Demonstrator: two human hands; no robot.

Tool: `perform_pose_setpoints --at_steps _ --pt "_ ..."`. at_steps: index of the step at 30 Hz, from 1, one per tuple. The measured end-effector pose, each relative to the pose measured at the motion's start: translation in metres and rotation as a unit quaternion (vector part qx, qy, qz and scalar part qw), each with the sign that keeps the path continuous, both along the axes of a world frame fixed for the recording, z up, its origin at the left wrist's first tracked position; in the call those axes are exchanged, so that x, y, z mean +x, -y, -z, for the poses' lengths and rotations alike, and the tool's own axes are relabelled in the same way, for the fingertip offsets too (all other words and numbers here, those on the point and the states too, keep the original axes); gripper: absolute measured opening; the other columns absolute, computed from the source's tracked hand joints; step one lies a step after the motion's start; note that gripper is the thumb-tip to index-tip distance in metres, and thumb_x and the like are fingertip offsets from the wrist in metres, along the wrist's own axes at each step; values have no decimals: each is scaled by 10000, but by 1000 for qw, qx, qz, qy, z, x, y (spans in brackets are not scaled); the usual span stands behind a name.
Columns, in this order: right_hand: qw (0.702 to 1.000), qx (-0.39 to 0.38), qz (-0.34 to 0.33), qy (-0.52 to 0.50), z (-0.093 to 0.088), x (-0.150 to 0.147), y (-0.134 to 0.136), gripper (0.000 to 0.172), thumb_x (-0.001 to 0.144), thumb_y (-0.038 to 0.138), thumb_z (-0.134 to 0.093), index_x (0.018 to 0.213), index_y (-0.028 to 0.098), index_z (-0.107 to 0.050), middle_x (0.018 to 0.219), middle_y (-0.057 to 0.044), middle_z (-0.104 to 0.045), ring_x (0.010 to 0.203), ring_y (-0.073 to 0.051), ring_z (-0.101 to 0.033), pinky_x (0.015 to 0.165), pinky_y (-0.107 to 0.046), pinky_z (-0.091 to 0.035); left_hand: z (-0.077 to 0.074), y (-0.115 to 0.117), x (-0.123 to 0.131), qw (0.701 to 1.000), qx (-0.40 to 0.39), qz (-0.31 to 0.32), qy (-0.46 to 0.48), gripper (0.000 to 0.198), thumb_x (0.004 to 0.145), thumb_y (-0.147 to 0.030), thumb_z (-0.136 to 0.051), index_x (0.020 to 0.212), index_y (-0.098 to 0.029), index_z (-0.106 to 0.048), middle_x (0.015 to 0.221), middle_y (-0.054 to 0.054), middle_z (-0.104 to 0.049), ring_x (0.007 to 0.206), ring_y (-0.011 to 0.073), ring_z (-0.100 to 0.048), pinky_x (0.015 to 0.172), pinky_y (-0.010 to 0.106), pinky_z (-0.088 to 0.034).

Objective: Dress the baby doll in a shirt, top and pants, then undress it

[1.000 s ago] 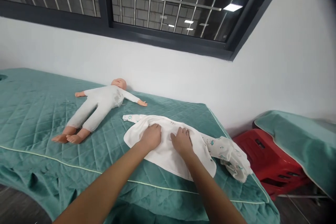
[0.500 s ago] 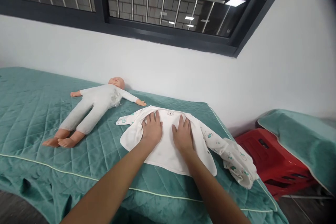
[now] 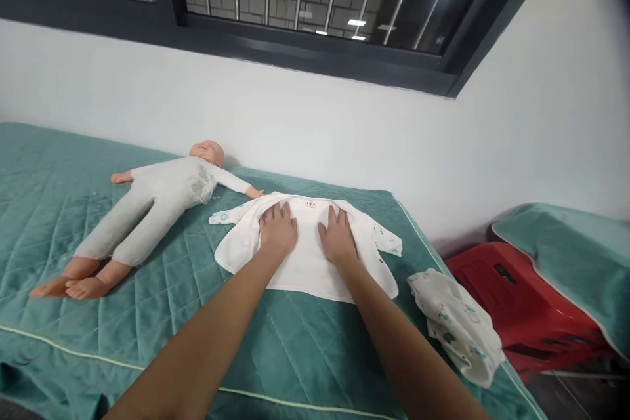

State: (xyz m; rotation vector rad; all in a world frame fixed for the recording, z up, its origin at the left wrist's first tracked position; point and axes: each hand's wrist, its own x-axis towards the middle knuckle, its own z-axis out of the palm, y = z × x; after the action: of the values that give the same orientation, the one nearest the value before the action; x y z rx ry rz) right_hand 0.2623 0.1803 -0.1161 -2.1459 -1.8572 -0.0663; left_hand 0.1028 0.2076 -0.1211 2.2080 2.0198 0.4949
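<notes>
A small white baby jacket (image 3: 308, 262) lies spread on the green quilted cover, its front panels folded outward and a label at the neck. Its printed sleeves stick out to both sides. My left hand (image 3: 279, 230) rests flat with spread fingers on the left part of the jacket, just inside the opened panel. On the right part, my right hand (image 3: 338, 236) presses down in the same way, fingers apart. To the left a baby doll (image 3: 170, 184) in a whitish body lies on its back, one hand close to the jacket's left sleeve.
A crumpled printed white garment (image 3: 457, 325) lies near the right edge of the green quilted bed cover (image 3: 315, 348). Beyond that edge stands a red plastic stool (image 3: 512, 302), partly under another green cloth (image 3: 566, 262). A white wall (image 3: 305, 125) and a barred window rise behind.
The jacket has shifted up the bed, away from the crumpled garment, so a gap now separates them. Both hands remain on the jacket. The view has moved slightly.
</notes>
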Motion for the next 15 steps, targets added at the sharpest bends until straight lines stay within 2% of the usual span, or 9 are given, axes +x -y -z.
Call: perform_pose_setpoints --at_steps 5,9,15 --pt "998 -63 9 -19 4 1 -2 635 1000 394 -282 1546 82 -198 1598 -223 -194 1471 -310 -230 1177 -392 -203 7 -14 1 999 -41 14 5 648 980 -433 -193 1531 -107 -287 1615 166 -215 1465 339 -270 1179 464 -283" --pt "995 -98 -3 -22 4 0 -4 633 1009 388 -232 1534 35 -220 1599 -219 -214 1486 -293 -205 1177 -369 -200 7 -17 4 999 -45 19 2 656 985 -394 -169 1527 -34 -258 1610 186 -208 1486 304 -234 1198 419 -255" --pt "990 -141 -9 -24 2 0 -6 658 1015 376 -210 1533 -27 -163 1611 -222 -169 1503 -265 -146 1188 -354 -177 7 -13 6 999 -46 16 -1 654 988 -373 -159 1510 5 -270 1596 193 -246 1468 290 -285 1198 394 -257"
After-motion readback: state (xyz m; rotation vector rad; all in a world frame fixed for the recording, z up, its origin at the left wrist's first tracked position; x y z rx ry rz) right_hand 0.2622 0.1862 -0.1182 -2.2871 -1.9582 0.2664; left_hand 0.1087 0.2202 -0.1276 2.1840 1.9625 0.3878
